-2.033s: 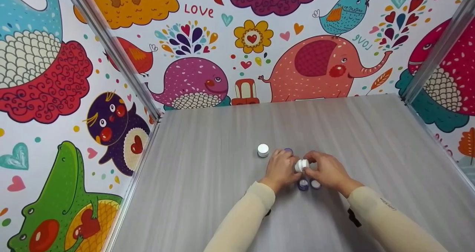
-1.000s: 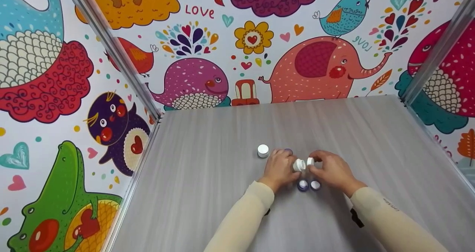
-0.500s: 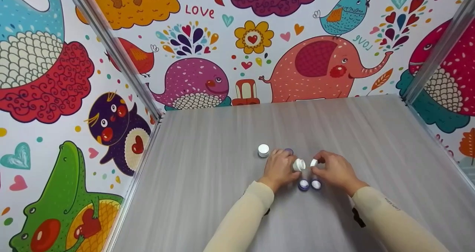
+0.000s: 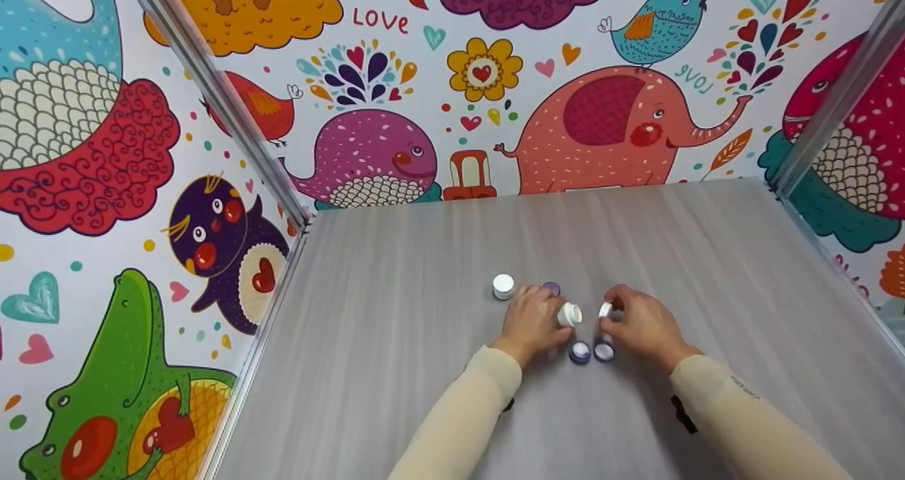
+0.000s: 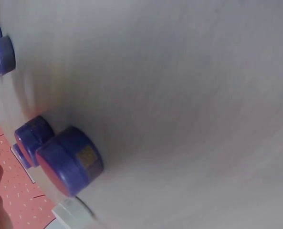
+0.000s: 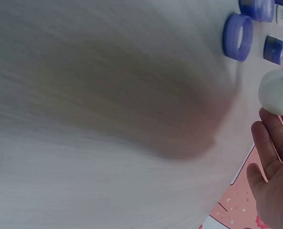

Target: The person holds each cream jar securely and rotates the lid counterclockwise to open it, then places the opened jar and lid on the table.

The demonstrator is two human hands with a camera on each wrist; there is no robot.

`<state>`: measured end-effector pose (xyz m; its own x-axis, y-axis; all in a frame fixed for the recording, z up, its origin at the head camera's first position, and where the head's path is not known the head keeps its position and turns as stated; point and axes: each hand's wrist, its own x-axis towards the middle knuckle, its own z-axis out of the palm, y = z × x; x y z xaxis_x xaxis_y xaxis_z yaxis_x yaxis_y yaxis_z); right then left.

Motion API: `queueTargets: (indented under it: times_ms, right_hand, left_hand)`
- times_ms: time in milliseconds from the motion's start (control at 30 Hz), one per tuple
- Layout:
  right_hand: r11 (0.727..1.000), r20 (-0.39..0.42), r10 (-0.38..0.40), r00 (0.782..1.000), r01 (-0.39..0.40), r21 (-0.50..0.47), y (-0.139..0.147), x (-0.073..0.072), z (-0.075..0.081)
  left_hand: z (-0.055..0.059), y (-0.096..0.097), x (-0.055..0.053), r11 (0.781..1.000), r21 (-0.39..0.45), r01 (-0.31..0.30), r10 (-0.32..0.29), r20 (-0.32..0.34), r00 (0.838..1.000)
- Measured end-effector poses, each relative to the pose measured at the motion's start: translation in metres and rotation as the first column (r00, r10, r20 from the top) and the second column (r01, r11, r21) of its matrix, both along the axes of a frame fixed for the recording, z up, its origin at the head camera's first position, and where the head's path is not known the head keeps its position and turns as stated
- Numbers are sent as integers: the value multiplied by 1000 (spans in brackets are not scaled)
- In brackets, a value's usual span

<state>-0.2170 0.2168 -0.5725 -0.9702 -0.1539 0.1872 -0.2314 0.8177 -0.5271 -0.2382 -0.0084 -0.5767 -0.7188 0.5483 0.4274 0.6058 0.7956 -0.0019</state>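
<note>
Held jar, lid smooth plastic; tabletop matt wood-grain; posts metal

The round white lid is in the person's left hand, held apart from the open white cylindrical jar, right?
Not the left hand: the head view shows the round white lid in the right hand. It is apart from the open white cylindrical jar.

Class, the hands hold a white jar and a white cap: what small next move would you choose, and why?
Probably lower the white cap onto the table: the right hand pinches it apart from the white jar, which the left hand holds uncovered, so setting it down should free the right hand.
</note>
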Motion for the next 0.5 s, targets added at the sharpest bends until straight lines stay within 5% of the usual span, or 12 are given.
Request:
queueTargets:
  times_ms: [500]
  right_hand:
    - [999,16,-26,1000,26,-28,3,-2,-7]
  left_hand:
    - [0,0,2,999,-17,-33,34,36,999]
